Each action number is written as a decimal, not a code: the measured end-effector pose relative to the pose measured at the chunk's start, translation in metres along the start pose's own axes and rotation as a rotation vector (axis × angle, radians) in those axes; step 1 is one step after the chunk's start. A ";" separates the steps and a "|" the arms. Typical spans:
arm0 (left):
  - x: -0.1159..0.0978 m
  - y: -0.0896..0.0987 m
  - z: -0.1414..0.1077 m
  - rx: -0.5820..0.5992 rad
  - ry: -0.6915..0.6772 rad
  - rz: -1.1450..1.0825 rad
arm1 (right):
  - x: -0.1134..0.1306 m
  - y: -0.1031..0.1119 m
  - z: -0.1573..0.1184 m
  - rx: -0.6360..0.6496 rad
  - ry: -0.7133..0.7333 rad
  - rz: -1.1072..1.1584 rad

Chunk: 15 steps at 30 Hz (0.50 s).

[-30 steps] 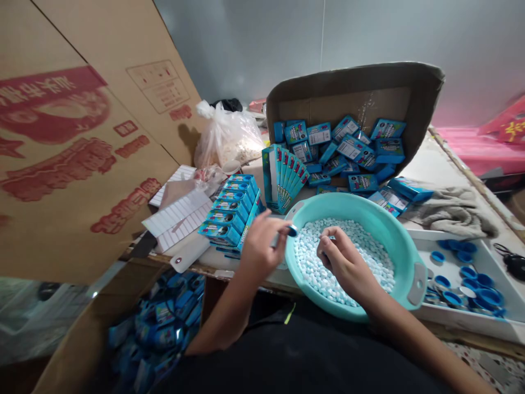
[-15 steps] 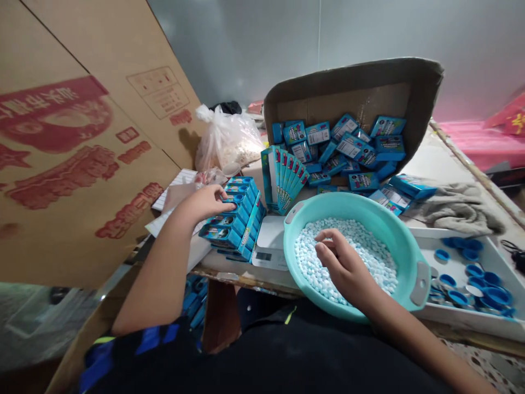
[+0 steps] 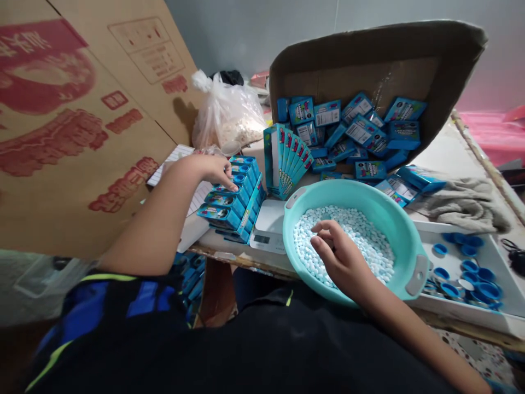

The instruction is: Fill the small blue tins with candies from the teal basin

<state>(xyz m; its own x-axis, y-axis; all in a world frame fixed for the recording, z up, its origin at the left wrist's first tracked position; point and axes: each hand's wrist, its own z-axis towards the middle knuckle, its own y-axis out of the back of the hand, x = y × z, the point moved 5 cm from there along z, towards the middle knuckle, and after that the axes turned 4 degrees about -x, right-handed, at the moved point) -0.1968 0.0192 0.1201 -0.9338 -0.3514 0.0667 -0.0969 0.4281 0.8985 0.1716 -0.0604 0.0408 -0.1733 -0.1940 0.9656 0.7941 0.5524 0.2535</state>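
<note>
My left hand is over a row of small blue candy boxes with round holes in their tops. Its fingers are bent and pressed down at the left side of the row; what they hold, if anything, is hidden. Above the small white and pale blue candies in a turquoise basin hovers my right hand. Its fingers are half curled, the thumb and index fingertip apart, and nothing shows between them. A flat white scale lies between the boxes and the basin.
Fanned blue cards stand behind the scale. A tilted carton holds several blue boxes. On the right are a grey cloth and a white tray with blue caps. A large cardboard box and a plastic bag stand left.
The view has shifted slightly. My left hand has moved a little farther back along the box row. My right hand stays over the candies, with nearly the same curl.
</note>
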 end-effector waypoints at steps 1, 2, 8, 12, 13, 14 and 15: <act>0.001 0.001 0.001 -0.017 0.031 -0.030 | 0.000 -0.001 -0.001 0.013 -0.004 -0.002; 0.002 0.002 0.000 -0.039 0.067 -0.065 | 0.000 -0.001 -0.002 0.025 -0.007 -0.002; -0.063 0.007 -0.072 -0.500 -0.074 -0.156 | 0.004 0.001 -0.002 0.000 -0.032 0.279; -0.165 -0.040 -0.148 -0.610 -0.789 -0.387 | 0.000 0.001 0.002 -0.076 -0.141 0.492; -0.184 -0.057 -0.157 -0.543 -0.939 -0.447 | -0.002 0.001 0.002 -0.092 -0.165 0.502; -0.197 -0.071 -0.161 -0.518 -1.027 -0.497 | -0.005 0.001 0.003 -0.106 -0.188 0.507; -0.204 -0.081 -0.161 -0.525 -1.067 -0.570 | -0.007 0.001 0.003 -0.118 -0.208 0.507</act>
<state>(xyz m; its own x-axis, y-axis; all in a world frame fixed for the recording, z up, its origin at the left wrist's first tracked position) 0.0572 -0.0776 0.1035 -0.6413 0.5548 -0.5300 -0.6458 -0.0172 0.7633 0.1718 -0.0559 0.0341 0.1454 0.2424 0.9592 0.8656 0.4383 -0.2420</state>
